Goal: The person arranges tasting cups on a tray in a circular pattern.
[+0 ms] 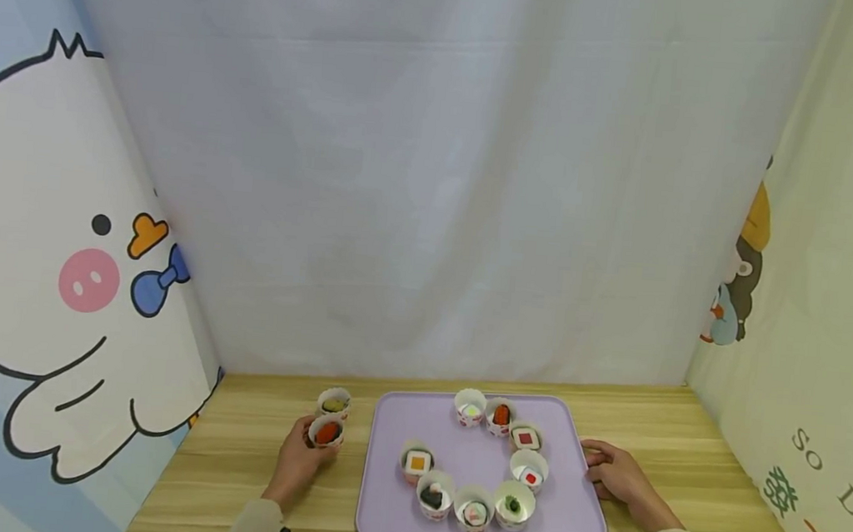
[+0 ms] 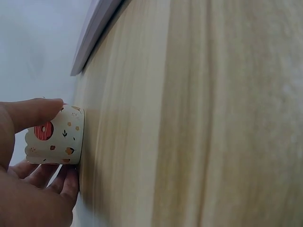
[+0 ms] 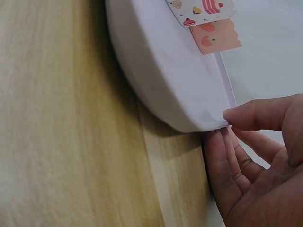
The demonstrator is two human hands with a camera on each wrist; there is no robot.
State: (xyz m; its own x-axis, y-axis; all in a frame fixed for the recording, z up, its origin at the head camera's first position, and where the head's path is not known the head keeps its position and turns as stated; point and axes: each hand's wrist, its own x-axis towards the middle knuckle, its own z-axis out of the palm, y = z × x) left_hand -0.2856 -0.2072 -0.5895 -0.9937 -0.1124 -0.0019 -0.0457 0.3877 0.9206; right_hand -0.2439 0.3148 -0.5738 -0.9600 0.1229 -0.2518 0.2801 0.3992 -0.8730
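My left hand (image 1: 295, 464) grips a paper cup (image 1: 334, 440) with a red-orange piece inside, on the table left of the tray. In the left wrist view, thumb and fingers wrap this donut-printed cup (image 2: 68, 135), its base at the wood. Just behind it stands another paper cup (image 1: 334, 393) with a yellowish-green piece. My right hand (image 1: 618, 473) is at the right edge of the lilac tray (image 1: 429, 421); in the right wrist view the thumb lies on the tray's rim (image 3: 218, 124) with fingers beneath, pinching it.
Several paper cups with small sushi-like pieces form an open curve on the tray, among them one with an orange square (image 1: 418, 463) and one with green bits (image 1: 514, 505). A pale curtain (image 1: 430, 216) hangs behind the wooden table (image 1: 264, 420); printed cloths flank it.
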